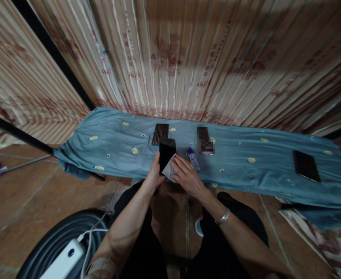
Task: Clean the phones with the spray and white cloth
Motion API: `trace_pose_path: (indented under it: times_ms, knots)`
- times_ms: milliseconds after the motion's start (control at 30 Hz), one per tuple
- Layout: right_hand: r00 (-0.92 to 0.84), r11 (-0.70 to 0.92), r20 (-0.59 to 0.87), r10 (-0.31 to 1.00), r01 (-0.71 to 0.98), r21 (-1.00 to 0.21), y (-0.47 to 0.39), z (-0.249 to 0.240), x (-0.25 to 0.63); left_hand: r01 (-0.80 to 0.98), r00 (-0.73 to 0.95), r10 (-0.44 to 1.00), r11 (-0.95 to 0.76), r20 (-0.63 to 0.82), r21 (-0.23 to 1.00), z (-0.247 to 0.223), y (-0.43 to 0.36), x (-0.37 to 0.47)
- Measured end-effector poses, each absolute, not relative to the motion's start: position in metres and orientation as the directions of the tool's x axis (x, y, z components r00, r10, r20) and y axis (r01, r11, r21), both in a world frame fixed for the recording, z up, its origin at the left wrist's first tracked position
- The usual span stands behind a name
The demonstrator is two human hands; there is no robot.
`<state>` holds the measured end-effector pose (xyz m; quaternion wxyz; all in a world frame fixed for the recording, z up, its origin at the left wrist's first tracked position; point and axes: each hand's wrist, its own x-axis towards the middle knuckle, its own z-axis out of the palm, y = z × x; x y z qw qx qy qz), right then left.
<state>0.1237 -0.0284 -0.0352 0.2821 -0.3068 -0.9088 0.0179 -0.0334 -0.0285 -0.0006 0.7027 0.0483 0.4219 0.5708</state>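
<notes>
Blue cloth with yellow shapes (231,176) lies before us. Our left hand (153,174) grips a flat, black, oblong phone (167,151), which sits between our hands, long side pointing away, nearer the left. Our right hand (189,178), fingers together, holds a pale grey wipe (167,171) to its near right corner.

The held phone (167,149) looks glossy, the tablecloth (116,139) creased fabric.

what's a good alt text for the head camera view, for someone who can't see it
A person's left hand holds a dark phone while the right hand holds a pale cloth against it. On a blue patterned cover are a blue-capped bottle, another dark phone, a pixelated object and, further right, a dark flat device.
</notes>
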Motion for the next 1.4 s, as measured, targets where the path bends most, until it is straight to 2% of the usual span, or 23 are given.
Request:
trace_pose_path:
  times_ms: [233, 433, 567, 767, 900, 1067, 1200, 1400]
  knots:
    - [-0.668, 0.82, 0.521, 0.532, 0.559, -0.123, -0.033, -0.041, 0.117, -0.783, 0.029, 0.855, 0.341, -0.518, 0.52, -0.003, -0.033, -0.032]
    - [-0.671, 0.834, 0.537, 0.511, 0.539, -0.121, -0.038, -0.045, 0.106, -0.809, 0.187, 0.842, 0.424, -0.506, 0.407, 0.01, -0.038, -0.028]
    - [-0.655, 0.834, 0.547, 0.522, 0.527, -0.164, -0.041, -0.047, 0.097, -0.824, 0.261, 0.834, 0.455, -0.487, 0.338, 0.013, -0.039, -0.027]
    - [-0.579, 0.792, 0.546, 0.605, 0.509, -0.338, -0.043, -0.048, 0.092, -0.837, 0.167, 0.892, 0.353, -0.421, 0.417, 0.009, -0.043, -0.021]
    - [-0.527, 0.727, 0.501, 0.686, 0.517, -0.451, -0.043, -0.047, 0.089, -0.853, 0.141, 0.891, 0.33, -0.432, 0.403, 0.008, -0.044, -0.014]
    - [-0.476, 0.693, 0.506, 0.719, 0.538, -0.48, -0.038, -0.045, 0.09, -0.854, 0.081, 0.908, 0.276, -0.411, 0.441, 0.004, -0.047, -0.009]
    - [-0.439, 0.674, 0.517, 0.734, 0.562, -0.479, -0.027, -0.043, 0.093, -0.807, 0.013, 0.921, 0.239, -0.389, 0.54, -0.001, -0.049, -0.004]
    - [-0.364, 0.622, 0.525, 0.77, 0.615, -0.486, -0.011, -0.036, 0.099, -0.733, -0.017, 0.963, 0.172, -0.27, 0.659, -0.01, -0.052, 0.004]
